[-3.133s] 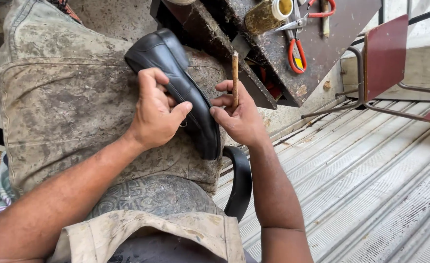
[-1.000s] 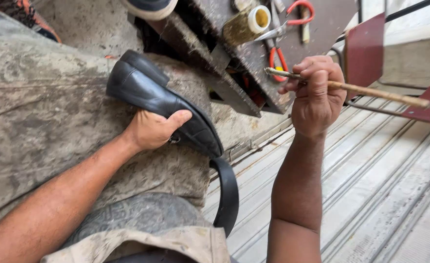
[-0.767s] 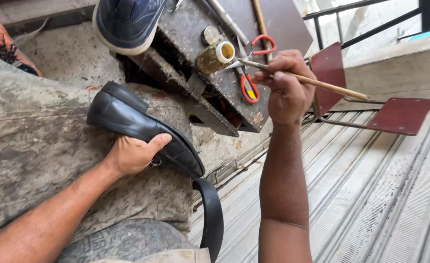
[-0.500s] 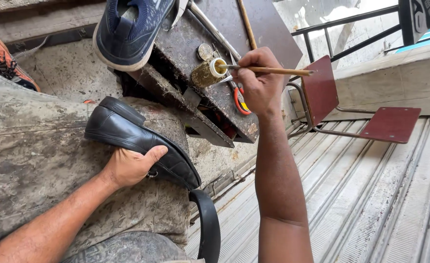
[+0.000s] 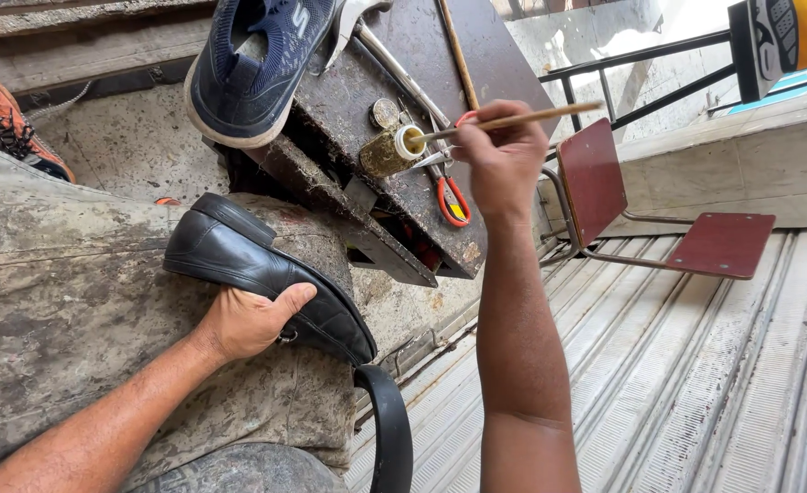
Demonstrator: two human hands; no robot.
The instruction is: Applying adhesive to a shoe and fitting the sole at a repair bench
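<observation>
The left hand (image 5: 248, 321) grasps a black leather shoe (image 5: 266, 278), fingers curled over its upper and thumb along the side, pressing it down on the stained cloth (image 5: 74, 301) that covers the lap. The shoe's toe points toward the lap's edge, where a black strap (image 5: 390, 429) hangs down over the ribbed metal floor (image 5: 696, 383).

The right hand (image 5: 504, 162) is clenched around a thin wooden stick (image 5: 513, 120), whose tip sits in the mouth of a small yellowish jar (image 5: 390, 152). The jar stands on a dark, stained table (image 5: 504, 82), well apart from the shoe.

Close around the jar lie 1 pair of red-handled scissors (image 5: 452, 196) just under the right wrist, a long metal tool (image 5: 394, 68) and a second stick (image 5: 456, 55). A blue sneaker (image 5: 257, 64) rests on the table's left corner, overhanging the edge. Right of the table, 2 dark red panels on a metal frame (image 5: 659, 219) narrow the room beside the right arm; the floor below stays open.
</observation>
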